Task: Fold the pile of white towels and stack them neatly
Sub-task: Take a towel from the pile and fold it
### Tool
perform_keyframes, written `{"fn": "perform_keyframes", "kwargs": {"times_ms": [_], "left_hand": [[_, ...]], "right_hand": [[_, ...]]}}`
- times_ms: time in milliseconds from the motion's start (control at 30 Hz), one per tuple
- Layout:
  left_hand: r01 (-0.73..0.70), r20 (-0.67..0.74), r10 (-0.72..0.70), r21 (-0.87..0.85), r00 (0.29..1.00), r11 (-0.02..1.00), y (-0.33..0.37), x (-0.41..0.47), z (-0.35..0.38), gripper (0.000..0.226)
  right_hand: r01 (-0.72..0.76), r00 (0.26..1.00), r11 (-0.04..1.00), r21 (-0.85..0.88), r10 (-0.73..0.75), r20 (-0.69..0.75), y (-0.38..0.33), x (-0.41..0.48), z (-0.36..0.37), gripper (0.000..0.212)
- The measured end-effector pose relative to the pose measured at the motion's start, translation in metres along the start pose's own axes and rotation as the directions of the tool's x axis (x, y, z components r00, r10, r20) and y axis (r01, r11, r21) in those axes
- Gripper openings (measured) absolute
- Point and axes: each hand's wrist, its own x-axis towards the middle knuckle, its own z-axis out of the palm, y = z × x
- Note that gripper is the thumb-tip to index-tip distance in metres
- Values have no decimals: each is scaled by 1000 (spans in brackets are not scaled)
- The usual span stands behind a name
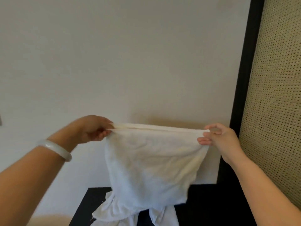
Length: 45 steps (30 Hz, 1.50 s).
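a pale wall (114,54) fills most of my view, with a woven cane panel (276,95) in a black frame (244,79) running down the right. in front of the wall i hold one white towel (149,160) up by its top edge, where two layers show. it hides the middle of the dark tabletop (211,209) below and most of the crumpled towels (110,211) lying there, which the bottom of the view also cuts off. my left hand (92,129) pinches the towel's left corner, fingers curled round it. my right hand (219,137) pinches the right corner between thumb and fingers. both are slightly blurred. a pale bangle (55,148) sits on my left wrist.
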Motion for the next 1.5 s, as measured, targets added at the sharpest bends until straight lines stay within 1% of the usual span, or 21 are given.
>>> {"fn": "perform_keyframes", "kwargs": {"times_ms": [67,100,167,233,333,433,500,600,700,733,800,867,933,967,1067,1133,1200,1267,1367,1433,1500], "left_hand": [[29,48,-39,196,998,980,5,-7,-7,5],[28,63,-45,244,997,969,6,-9,-11,3],[27,93,-56,288,994,957,8,-11,-16,6],[55,111,-94,309,989,950,6,-15,-18,7],[101,103,-133,275,986,956,-1,-17,-20,9],[139,104,-166,225,981,964,-7,-19,-22,16],[152,110,-180,226,977,962,-8,-22,-23,17],[154,130,-192,254,973,955,-5,-26,-24,16],[150,135,-190,263,972,953,-3,-26,-26,15],[156,121,-193,262,974,952,-5,-24,-24,15],[180,68,-202,241,977,954,-14,-17,-19,14],[194,6,-198,173,980,966,-24,-9,-10,9],[159,-49,-155,92,987,983,-26,-4,-2,3],[112,-76,-108,59,991,992,-22,-4,2,3],[-100,-165,98,-3,981,995,6,-10,5,8],[-200,-199,198,8,960,980,25,-25,-1,7],[-215,-182,220,48,958,975,24,-44,-8,8],[-164,-137,175,90,975,982,-4,-62,-11,15],[-14,-76,27,162,997,987,-86,-84,-1,24],[93,-62,-82,223,995,970,-152,-98,10,24],[173,-70,-160,262,985,949,-215,-111,24,17]], "right_hand": [[10,1000,998,-67,-8,30,0,-2,-9,13],[29,999,995,-96,-25,42,1,-3,-12,13],[73,995,988,-140,-64,70,2,-5,-16,12],[97,991,987,-130,-83,106,5,-8,-19,14],[110,979,991,-78,-94,182,5,-13,-22,16],[110,964,989,-102,-81,252,5,-19,-26,14],[109,959,987,-118,-74,273,3,-22,-29,11],[115,954,987,-116,-77,290,0,-23,-32,13],[100,952,986,-132,-56,302,1,-21,-34,8],[88,951,985,-148,-38,307,4,-19,-33,10],[46,949,983,-179,14,316,15,-13,-29,22],[-9,958,976,-216,70,277,28,-7,-22,31],[-48,978,975,-218,89,187,35,1,-18,25],[-51,987,981,-185,79,143,34,5,-18,22],[25,998,997,-79,-21,54,9,6,-18,18],[106,994,994,-26,-105,33,-12,-3,-22,17],[121,991,993,-8,-121,52,-22,-22,-28,16],[58,993,997,-60,-52,102,-12,-49,-35,16],[-95,985,985,-141,114,129,32,-95,-41,11],[-227,968,955,-189,242,61,72,-128,-37,10],[-353,931,883,-310,363,-29,118,-160,-32,12]]}}
